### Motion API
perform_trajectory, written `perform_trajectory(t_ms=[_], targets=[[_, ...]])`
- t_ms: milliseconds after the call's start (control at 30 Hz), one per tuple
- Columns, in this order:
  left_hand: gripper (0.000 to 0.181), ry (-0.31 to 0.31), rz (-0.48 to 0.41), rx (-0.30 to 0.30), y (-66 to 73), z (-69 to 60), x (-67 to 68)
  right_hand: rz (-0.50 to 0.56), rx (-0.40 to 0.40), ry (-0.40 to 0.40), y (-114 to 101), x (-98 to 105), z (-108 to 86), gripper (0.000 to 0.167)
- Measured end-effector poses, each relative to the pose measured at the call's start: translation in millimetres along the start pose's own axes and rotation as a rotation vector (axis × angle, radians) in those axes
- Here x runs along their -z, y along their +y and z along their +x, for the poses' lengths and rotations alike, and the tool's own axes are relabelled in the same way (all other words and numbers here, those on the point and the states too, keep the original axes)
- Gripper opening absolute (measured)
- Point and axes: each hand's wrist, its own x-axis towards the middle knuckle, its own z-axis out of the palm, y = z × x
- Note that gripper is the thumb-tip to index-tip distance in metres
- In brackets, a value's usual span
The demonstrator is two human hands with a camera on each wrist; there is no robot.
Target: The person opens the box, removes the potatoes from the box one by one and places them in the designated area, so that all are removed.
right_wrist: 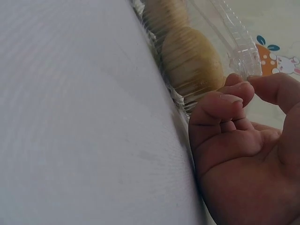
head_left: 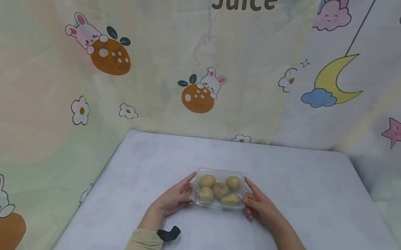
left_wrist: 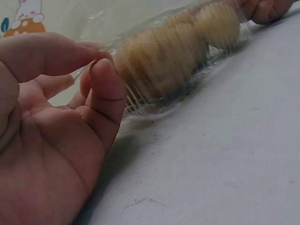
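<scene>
On the table lies a clear plastic box (head_left: 217, 205) with ribbed sides, and several yellowish-brown potatoes (head_left: 220, 190) show through it. My left hand (head_left: 172, 200) pinches the box's left edge. In the left wrist view, thumb and finger of that hand (left_wrist: 56, 126) meet at the rim beside the potatoes (left_wrist: 161, 61). The opposite edge is pinched by my right hand (head_left: 264, 208). Seen from the right wrist, the curled fingers of this hand (right_wrist: 239, 150) are at the box's corner, close to a potato (right_wrist: 192, 61). The box's underside is hidden.
A white cloth covers the table (head_left: 291, 178), whose far edge meets a patterned curtain (head_left: 154, 73) with rabbits, oranges and a moon. Black wrist mounts (head_left: 169, 233) are worn on both forearms, by the beige sleeves (head_left: 142, 247).
</scene>
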Motion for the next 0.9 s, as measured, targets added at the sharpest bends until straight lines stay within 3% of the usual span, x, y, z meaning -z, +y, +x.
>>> perform_trajectory(t_ms=[233,500,700,900], targets=[[0.089,-0.008,-0.007,-0.01,0.0,0.7,-0.6,-0.009,0.012,0.004,1.8,0.2,0.9,0.08],[0.064,0.044,-0.01,0.002,-4.8,6.0,1.4,0.01,-0.009,0.007,5.9,2.8,2.4,0.078],[0.07,0.087,0.045,-0.001,-4.5,6.4,-0.8,0.099,0.016,-0.066,6.5,6.5,1.2,0.076],[0.07,0.091,0.067,-0.014,-3.0,5.1,-2.3,0.157,0.019,-0.12,7.0,9.8,0.5,0.08]])
